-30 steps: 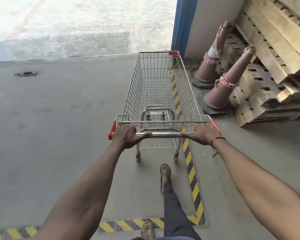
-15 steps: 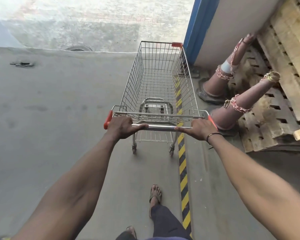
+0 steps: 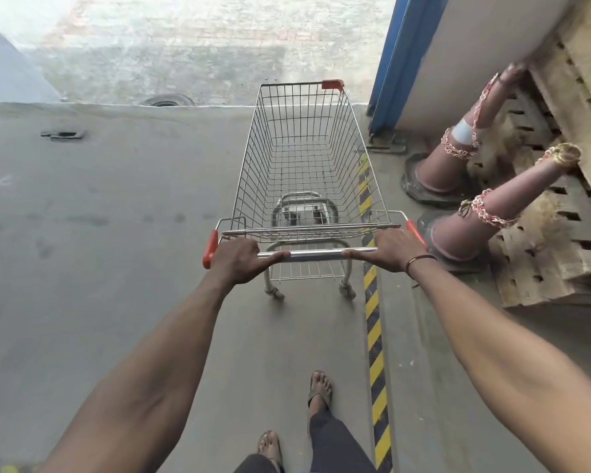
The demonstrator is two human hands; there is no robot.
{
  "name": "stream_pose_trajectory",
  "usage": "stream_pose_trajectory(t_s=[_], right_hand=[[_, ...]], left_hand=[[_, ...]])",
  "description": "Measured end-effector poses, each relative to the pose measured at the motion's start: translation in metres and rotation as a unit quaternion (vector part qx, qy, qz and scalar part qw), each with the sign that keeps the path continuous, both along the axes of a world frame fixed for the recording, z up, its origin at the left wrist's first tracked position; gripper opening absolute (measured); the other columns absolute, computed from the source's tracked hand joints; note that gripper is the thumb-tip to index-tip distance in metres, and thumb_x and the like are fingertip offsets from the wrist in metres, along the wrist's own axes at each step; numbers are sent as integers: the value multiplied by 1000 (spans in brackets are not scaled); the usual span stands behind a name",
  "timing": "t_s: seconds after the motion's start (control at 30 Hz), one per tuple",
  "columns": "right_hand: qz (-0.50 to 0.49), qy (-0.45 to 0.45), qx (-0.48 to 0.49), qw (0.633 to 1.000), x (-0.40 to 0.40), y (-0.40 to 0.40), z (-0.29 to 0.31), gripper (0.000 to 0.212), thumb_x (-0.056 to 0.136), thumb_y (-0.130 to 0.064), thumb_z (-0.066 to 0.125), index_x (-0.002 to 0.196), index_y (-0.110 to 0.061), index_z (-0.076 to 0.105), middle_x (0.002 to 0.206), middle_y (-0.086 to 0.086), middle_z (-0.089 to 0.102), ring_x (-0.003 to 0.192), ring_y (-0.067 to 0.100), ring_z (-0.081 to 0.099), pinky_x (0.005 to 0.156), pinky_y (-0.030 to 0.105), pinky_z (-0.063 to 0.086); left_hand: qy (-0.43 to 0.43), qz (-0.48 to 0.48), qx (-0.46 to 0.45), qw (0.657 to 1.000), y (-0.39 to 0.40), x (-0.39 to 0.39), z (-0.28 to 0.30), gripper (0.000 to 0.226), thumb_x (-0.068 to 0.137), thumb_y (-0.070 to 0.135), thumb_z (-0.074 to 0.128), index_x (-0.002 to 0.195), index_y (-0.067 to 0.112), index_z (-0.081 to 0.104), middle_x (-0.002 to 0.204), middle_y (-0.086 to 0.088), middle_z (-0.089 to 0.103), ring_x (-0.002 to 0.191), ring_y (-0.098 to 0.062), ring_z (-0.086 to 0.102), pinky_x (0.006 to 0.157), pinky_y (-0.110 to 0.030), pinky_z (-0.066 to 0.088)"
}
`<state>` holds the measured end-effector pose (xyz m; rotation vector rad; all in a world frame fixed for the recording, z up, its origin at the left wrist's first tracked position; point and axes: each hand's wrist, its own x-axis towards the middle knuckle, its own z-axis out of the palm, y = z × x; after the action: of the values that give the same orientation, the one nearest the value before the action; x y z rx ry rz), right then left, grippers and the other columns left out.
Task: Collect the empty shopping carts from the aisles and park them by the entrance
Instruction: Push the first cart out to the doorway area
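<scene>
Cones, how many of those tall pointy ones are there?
2. One cone leans against the wall beside the blue post. The other cone is nearer, tipped onto the wooden pallets, right of the cart. More may be hidden outside the picture.

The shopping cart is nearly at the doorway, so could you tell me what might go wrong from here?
The shopping cart, held by the left hand and right hand, runs close beside two leaning traffic cones; its right side might clip them. Its front nears the floor edge at the opening; the wheels could drop or jolt there.
</scene>
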<state>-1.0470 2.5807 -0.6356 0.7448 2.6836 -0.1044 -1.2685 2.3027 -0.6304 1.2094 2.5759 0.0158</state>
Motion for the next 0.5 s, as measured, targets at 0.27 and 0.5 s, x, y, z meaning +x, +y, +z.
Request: stream_pose_trajectory(t_s=[0.27, 0.5], right_hand=[[4, 11, -8, 1000, -1, -45, 8, 114, 63, -115, 3, 59, -17, 61, 64, -2, 64, 67, 13, 57, 126, 59, 18], [19, 23, -14, 999, 12, -90, 7, 108, 64, -115, 7, 56, -18, 55, 63, -3, 64, 67, 14, 60, 129, 60, 17]], left_hand=[[-2, -5, 16, 1000, -46, 1, 4, 93, 80, 102, 33, 47, 15, 38, 45, -4, 47, 51, -25, 57, 51, -36, 32], [0, 22, 7, 1000, -104, 24, -3, 99, 76, 106, 23, 48, 14, 45, 48, -4, 54, 52, -23, 59, 54, -37, 38]])
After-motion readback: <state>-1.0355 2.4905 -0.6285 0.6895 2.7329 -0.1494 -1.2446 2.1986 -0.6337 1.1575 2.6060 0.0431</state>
